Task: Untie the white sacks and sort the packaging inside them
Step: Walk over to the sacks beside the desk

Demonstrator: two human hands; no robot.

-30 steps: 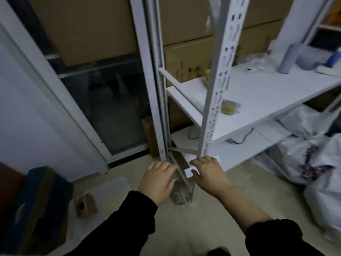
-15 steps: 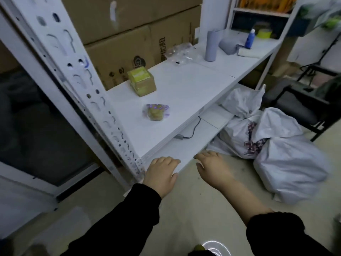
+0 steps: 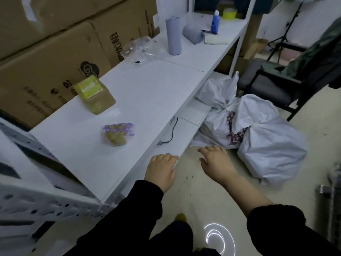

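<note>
Evidently, neither hand had yet reached the white sacks [image 3: 239,126]. We found the right hand [image 3: 215,163] over the floor, palm down, fingers loosely spread and grasping nothing. The left hand [image 3: 161,169] was likewise released, its fingertips at the front edge of the lower shelf board [image 3: 181,132]; contact could not be confirmed. The sacks lay together on the floor, ahead and to the right of the right hand, against the shelf unit. The nearest sack [image 3: 267,150] sat just beyond that hand's fingertips, its tied neck pointing up and away. We judged the right hand the nearer, with the left well short.
</note>
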